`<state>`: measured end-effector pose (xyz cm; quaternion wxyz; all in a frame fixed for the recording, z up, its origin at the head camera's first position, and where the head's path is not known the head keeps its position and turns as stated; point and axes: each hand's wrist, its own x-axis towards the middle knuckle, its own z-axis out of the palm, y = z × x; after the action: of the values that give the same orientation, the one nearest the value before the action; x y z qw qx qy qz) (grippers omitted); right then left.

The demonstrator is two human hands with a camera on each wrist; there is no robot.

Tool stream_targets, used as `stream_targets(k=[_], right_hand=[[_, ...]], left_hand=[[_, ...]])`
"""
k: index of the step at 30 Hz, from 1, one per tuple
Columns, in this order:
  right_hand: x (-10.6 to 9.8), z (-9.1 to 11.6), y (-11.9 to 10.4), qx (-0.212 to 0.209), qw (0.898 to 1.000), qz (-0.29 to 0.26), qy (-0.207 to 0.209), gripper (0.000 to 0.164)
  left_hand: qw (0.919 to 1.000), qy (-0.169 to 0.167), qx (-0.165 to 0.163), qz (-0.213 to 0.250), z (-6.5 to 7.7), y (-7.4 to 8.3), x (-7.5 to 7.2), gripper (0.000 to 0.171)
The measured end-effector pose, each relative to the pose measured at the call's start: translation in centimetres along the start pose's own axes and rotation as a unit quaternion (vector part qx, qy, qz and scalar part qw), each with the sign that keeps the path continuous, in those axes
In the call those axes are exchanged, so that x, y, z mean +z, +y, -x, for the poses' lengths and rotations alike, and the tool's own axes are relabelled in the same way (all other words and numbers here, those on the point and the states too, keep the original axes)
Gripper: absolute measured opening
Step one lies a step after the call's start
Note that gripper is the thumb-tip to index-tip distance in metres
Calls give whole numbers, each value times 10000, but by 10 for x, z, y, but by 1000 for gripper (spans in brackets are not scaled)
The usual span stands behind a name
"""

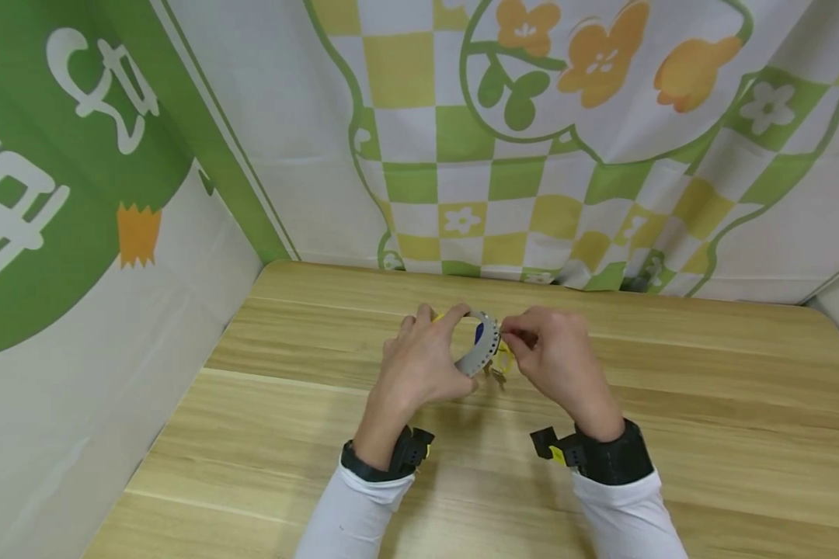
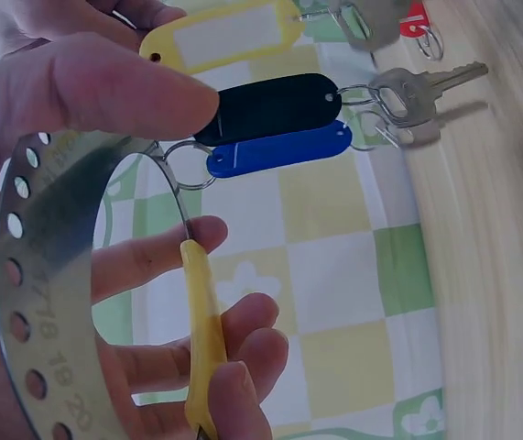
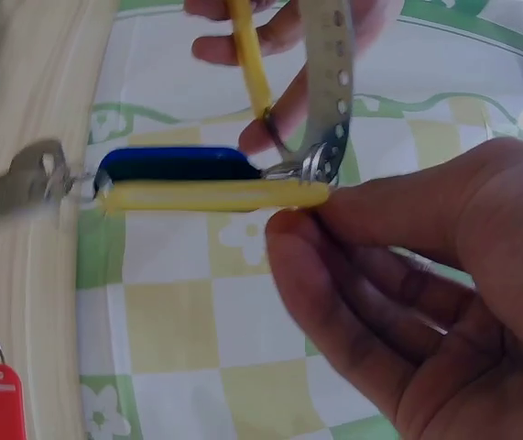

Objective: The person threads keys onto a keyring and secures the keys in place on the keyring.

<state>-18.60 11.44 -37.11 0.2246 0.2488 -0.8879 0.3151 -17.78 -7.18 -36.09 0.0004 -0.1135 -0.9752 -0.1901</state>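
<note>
1. Locate the workpiece. The metal ring, a band with numbered holes and a yellow handle, is held up above the bench.
2. Check the left grip. It grasps the metal ring with its digits spread around it. Hold this steady so that the holes do not shift.
3. Check the right grip. Thumb and finger pinch the upper end of the yellow tag, close against the band. The step in hand appears to be fastening this tag.
4. Verify the link. The fingertips hide that end, so whether it is already joined to a hole cannot be told. Confirm by feel before releasing.
5. Keep the black tag and blue tag aside. They hang beside the yellow tag and could crowd the wire loops.
6. Let the keys hang freely below; a twisted tag would probably bind.
7. Leave the red tag lying on the bench meanwhile.
</note>
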Motion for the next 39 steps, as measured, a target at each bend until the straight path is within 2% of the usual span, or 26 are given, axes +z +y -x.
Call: stream_targets(k=[3,6,9,12,14,17,22,25,27,29,32,36,39], right_hand=[[0,0,-1,222,9997,-127,-40,7],[0,0,-4,820,9955,-449,-159,7],[-1,1,-6,1549,9829,-948,-310,9],[-2,1,-8,1954,9711,-1326,-354,10],[-1,0,-9,1936,9707,-1401,-257,11],[0,0,-9,1661,9788,-1191,-114,9],[1,0,-6,754,9968,-272,68,7],[2,-1,-4,244,9995,72,170,7],[3,-1,-4,171,9997,93,169,7],[3,-1,-4,355,9993,-27,117,7],[3,0,-7,906,9954,-296,6,9],[2,0,-11,1644,9831,-790,-139,11],[3,-1,-13,1937,9755,-1041,-122,12]], left_hand=[[10000,34,-28,1,0,0,0,91],[9999,83,-80,-1,0,1,-1,92],[9998,108,-145,0,0,1,-1,92],[9997,142,-204,-15,-1,2,-1,92],[9996,178,-229,-40,-1,2,-1,92],[9995,197,-229,-62,-1,2,-1,92],[9996,146,-214,-55,0,1,0,94],[9997,127,-223,-48,0,0,1,94],[9996,137,-234,-34,0,0,1,94],[9996,152,-247,-25,0,0,1,93],[9995,180,-258,-29,-1,0,1,93],[9992,271,-286,1,-1,1,1,93],[9989,323,-331,33,-2,1,1,95]])
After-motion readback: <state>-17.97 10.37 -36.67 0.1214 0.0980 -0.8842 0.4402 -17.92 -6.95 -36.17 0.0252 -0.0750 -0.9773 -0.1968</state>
